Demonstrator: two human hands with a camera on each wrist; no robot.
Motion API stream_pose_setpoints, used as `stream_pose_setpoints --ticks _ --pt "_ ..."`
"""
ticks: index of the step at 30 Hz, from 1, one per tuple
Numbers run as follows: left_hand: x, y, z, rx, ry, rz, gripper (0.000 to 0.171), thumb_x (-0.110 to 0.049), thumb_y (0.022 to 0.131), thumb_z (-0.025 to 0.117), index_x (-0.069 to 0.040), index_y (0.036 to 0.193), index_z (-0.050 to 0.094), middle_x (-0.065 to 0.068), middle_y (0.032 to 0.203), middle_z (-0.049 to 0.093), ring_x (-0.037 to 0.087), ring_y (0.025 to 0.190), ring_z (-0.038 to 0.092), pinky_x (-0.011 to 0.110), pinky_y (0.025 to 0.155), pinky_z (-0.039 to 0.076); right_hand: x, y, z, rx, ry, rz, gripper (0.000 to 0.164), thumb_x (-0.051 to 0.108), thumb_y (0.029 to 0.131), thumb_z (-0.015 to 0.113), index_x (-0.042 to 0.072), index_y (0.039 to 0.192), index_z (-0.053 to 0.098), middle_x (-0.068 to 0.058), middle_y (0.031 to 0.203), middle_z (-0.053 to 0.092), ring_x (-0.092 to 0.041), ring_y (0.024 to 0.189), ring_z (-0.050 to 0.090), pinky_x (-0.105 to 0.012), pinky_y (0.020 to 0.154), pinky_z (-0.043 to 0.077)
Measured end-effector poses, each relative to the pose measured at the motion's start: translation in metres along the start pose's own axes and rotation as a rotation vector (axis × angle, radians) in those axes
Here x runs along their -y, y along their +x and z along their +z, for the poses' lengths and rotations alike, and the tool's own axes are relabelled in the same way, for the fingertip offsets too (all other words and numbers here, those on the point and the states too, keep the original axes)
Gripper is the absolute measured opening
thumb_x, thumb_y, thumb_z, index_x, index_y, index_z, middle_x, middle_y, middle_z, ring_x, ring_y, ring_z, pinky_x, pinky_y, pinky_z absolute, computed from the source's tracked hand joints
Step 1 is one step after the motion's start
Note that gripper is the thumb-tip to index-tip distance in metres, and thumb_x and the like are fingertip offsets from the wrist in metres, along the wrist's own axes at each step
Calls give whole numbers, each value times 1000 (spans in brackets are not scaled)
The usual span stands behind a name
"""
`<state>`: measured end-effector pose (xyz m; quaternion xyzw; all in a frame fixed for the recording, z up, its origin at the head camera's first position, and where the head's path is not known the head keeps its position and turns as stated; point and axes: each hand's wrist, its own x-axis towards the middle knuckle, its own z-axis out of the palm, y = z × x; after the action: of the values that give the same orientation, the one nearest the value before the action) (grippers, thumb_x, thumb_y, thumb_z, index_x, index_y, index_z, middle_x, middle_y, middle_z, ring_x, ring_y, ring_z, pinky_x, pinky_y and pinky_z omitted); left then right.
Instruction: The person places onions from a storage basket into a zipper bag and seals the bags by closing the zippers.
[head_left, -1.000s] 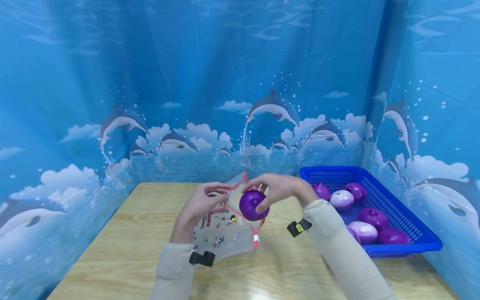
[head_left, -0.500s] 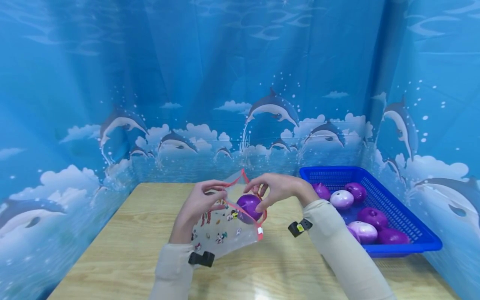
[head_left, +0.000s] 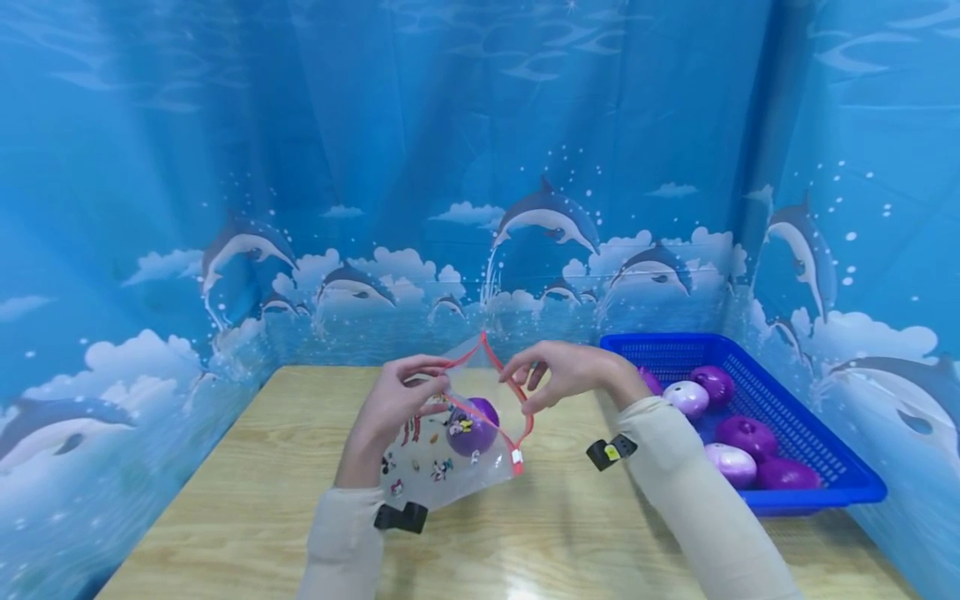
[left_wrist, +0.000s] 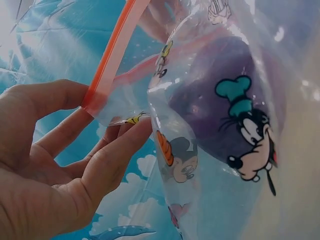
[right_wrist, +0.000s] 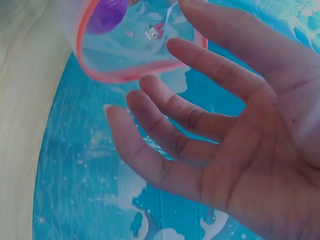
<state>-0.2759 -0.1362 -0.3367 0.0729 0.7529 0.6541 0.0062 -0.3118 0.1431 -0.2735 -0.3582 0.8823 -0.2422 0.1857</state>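
A clear zip bag (head_left: 480, 482) with cartoon prints and a red zip edge is held up over the table, its mouth spread. My left hand (head_left: 397, 398) pinches the bag's edge between thumb and fingers, as the left wrist view confirms. Inside the bag lies a purple onion (head_left: 483, 417), seen through the plastic. My right hand (head_left: 564, 372) is at the right side of the mouth, its fingers loosely bent. In the right wrist view nothing lies within the right hand (right_wrist: 225, 135), and its fingertips are near the red rim (right_wrist: 122, 76).
A blue basket (head_left: 795, 501) stands at the right with several purple and whitish onions, such as one dark onion (head_left: 746, 437). The wooden table (head_left: 240, 483) runs beneath both hands. A dolphin-printed curtain (head_left: 480, 125) surrounds the back and sides.
The purple onion has gone from my right fingers through the mouth into the bag, moving left and down. The right hand has let go of it. My left hand keeps its pinch.
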Motion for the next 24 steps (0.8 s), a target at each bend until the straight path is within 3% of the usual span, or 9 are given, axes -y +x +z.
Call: stream_pose_setpoints --ticks 9,20,24 --pt "-4 -4 -3 3 13 27 33 -11 98 69 -8 131 68 14 120 62 21 100 70 41 91 66 -11 -18 -12 -35 -17 72 48 22 92 78 18 138 64 -9 131 64 -27 118 61 -32 84 65" --pt "-1 -2 -4 6 8 44 35 -12 99 68 -9 133 67 15 123 62 24 103 72 39 92 65 -43 -34 -26 -61 -55 186 43 24 93 77 18 134 66 -10 126 64 -26 117 64 -35 86 65" --pt "-1 -2 -4 11 3 58 35 -13 99 69 -9 134 67 16 123 62 25 104 72 39 92 65 -57 -43 -33 -62 -44 212 42 21 95 74 15 136 65 -13 125 63 -23 102 68 -36 80 65"
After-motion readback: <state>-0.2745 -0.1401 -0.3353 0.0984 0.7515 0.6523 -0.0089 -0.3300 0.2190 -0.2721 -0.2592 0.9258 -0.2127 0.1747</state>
